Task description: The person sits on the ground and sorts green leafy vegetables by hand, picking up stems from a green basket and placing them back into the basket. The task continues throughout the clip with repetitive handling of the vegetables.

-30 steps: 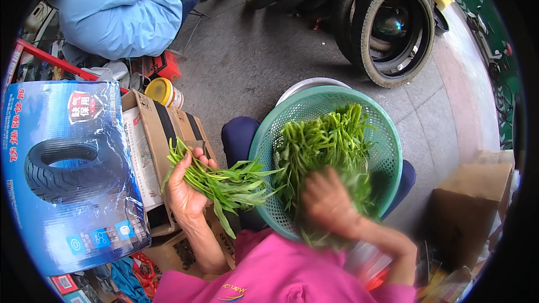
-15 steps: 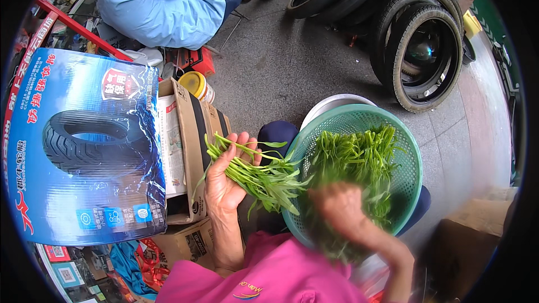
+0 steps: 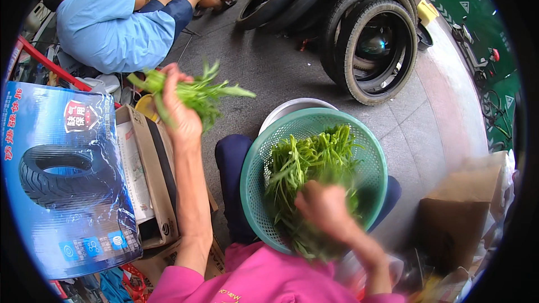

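Observation:
My left hand [image 3: 181, 113] is raised forward and to the left, gripping a bunch of leafy green stems [image 3: 197, 93] held out over the cardboard boxes. A round green plastic basket [image 3: 373, 164] sits on my lap, filled with more green stems [image 3: 307, 164]. My right hand [image 3: 324, 209] is blurred and rests down among the greens at the near side of the basket; whether it grips any of them is unclear. A metal bowl [image 3: 289, 110] shows just behind the basket.
A blue box with a tyre picture [image 3: 62, 179] stands at left beside open cardboard boxes [image 3: 147, 163]. A person in a light blue shirt [image 3: 112, 25] sits on the ground ahead. Tyres [image 3: 375, 50] lean at upper right. A brown carton [image 3: 457, 213] is at right.
My left hand has lifted the bunch of greens up and away from the basket toward the left. My right hand stays in the basket's greens, moving.

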